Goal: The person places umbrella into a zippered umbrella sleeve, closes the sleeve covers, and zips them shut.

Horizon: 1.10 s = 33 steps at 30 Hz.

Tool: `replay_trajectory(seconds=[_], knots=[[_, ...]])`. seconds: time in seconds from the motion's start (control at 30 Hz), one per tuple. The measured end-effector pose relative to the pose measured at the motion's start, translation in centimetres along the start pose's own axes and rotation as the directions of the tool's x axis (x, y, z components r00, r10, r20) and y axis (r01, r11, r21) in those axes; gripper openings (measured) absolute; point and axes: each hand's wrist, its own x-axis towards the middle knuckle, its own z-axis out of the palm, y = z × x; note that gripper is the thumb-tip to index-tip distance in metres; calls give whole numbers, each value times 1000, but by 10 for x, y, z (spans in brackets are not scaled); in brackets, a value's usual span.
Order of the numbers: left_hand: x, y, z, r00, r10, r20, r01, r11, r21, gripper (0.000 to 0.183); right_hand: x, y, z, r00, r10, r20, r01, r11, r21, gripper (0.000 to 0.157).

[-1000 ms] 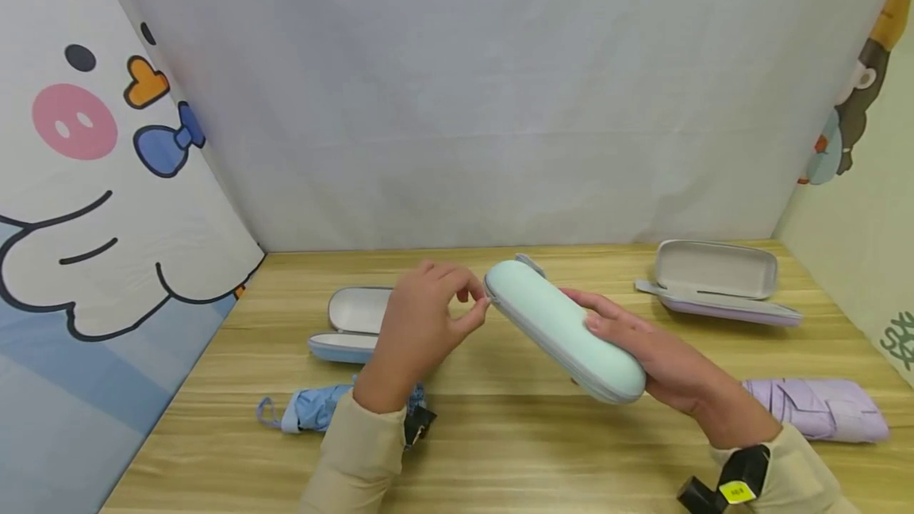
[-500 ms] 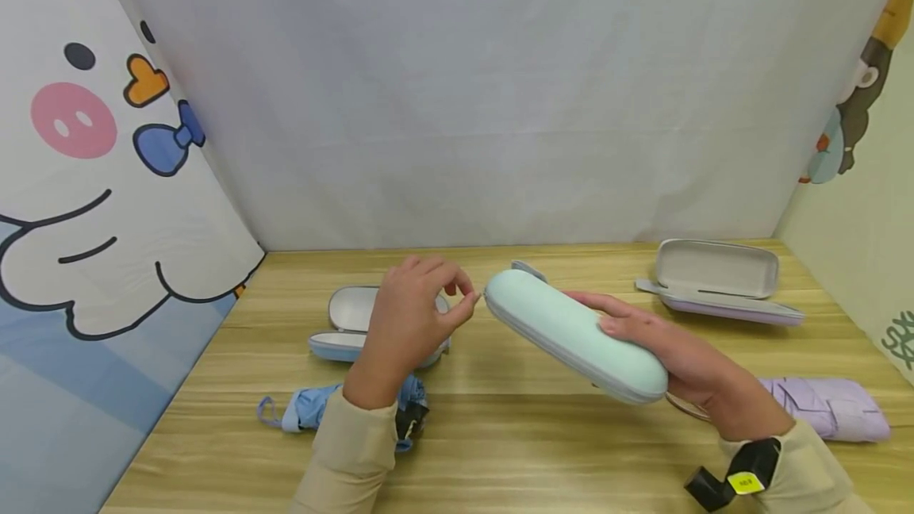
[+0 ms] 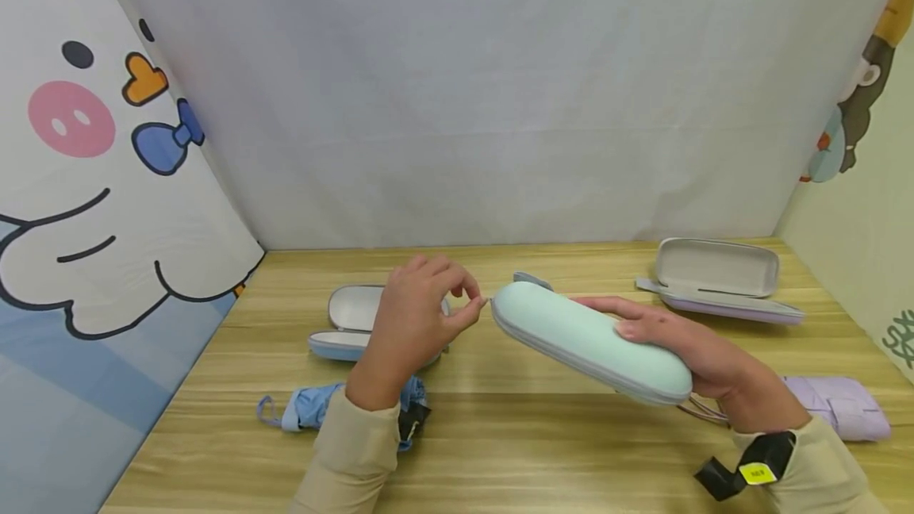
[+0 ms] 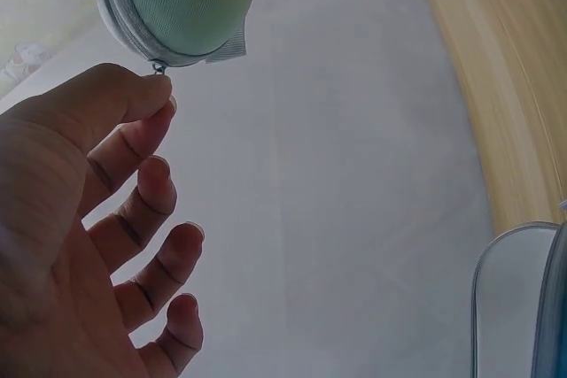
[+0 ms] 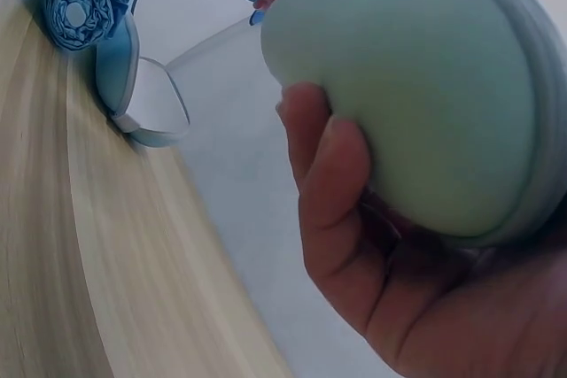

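Observation:
A mint-green zippered case [image 3: 589, 339] is held above the table, tilted, its left end higher. My right hand [image 3: 689, 351] grips it near the right end, fingers curled round it in the right wrist view. At the other end, thumb and forefinger of my left hand [image 3: 421, 312] pinch the small zipper pull [image 4: 159, 69]; the remaining fingers are spread and bent. Along the stretch that shows, the zipper seam [image 3: 564, 358] looks closed. A grey tab [image 3: 533, 281] sticks out from the far side. What the case contains is hidden.
Behind my left hand an open blue case [image 3: 336, 346] stands on the wooden table [image 3: 514, 450]. A folded blue umbrella [image 3: 307, 408] lies partly under the left forearm. To the right are an open lilac case [image 3: 721, 284] and a folded lilac umbrella [image 3: 842, 411].
The case has shifted right and turned closer to level with my right hand. My left hand moved slightly left, then a little back right, still at the zipper end.

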Motion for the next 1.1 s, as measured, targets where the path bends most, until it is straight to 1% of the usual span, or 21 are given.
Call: replay_trajectory(seconds=[0.13,0.27,0.37,0.5,0.67,0.8,0.93,1.0,1.07,1.1], knots=[[0,1,0,1000,-1,20,1,1000,5,12,-2,2,-3,999,-18,31,18,1000,-6,53],[2,1,4,998,46,38,-46,999,-1,12,-2,5,-3,993,-28,114,23,999,41,52],[3,1,7,996,68,65,-66,998,-22,13,-1,5,0,988,1,157,-11,998,61,52],[3,1,6,991,70,115,-59,993,-102,13,0,5,3,982,-3,189,-10,997,71,52],[4,2,4,983,107,151,-70,971,-228,11,1,8,6,973,-31,229,3,993,122,52],[4,2,3,980,95,177,-47,965,-259,10,1,8,8,972,-27,235,-3,992,127,51],[4,2,3,974,66,219,-10,969,-247,8,2,8,9,975,-18,220,-2,996,93,49],[3,2,3,971,32,239,25,973,-231,6,3,8,9,982,6,187,-19,997,68,46],[2,2,2,968,-10,252,67,973,-219,2,5,9,10,991,43,128,-48,998,33,39],[1,2,1,966,-34,255,91,973,-213,5,6,9,10,993,67,92,-70,997,22,36]])
